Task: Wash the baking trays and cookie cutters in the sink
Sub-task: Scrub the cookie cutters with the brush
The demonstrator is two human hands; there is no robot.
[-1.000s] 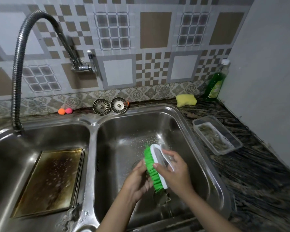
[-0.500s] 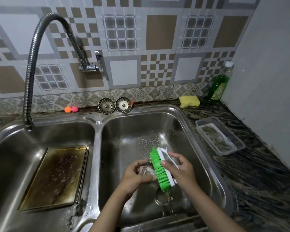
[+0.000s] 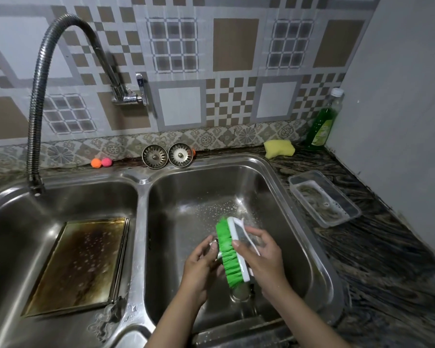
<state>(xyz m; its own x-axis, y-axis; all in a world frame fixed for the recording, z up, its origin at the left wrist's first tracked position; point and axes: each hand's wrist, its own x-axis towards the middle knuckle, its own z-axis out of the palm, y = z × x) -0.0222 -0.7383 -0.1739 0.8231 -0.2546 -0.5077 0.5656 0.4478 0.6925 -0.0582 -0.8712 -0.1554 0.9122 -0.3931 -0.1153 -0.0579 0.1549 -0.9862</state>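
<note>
Head-worn camera looks forward and down, close over the double sink (image 3: pixel 141 187).

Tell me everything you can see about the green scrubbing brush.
The scrubbing brush has bright green bristles set in a white, plastic-looking back with a looped white handle. It is held over the right sink basin, standing on its long edge, bristles facing left. The right hand grips it, thumb on the near edge of the back and fingers through the handle. The bristles press against a small metal cookie cutter that the left hand holds; that piece is mostly hidden.
</note>
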